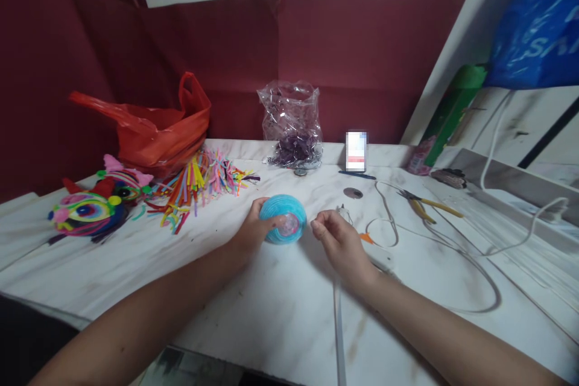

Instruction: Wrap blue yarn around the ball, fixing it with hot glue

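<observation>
My left hand (257,226) grips a round turquoise roll (281,200) by its left side, thumb across the front. The roll has a ringed, wound-looking surface and a clear, pinkish centre; its exact kind does not show. Just right of it, slightly apart, my right hand (337,238) is closed with thumb and forefinger pinched together. Whatever may be between those fingertips is too small to make out. A pale flat strip (338,332) runs from below my right hand toward the table's front edge. Partly behind that hand lie an orange piece (366,238) and a white device (381,258).
Colourful decorated heads (88,214), a bundle of bright strips (199,184) and a red plastic bag (158,132) occupy the left. Farther back stand a clear bag (294,126) and a phone (356,152). Pliers (425,208) and a looping white cable (493,298) lie to the right.
</observation>
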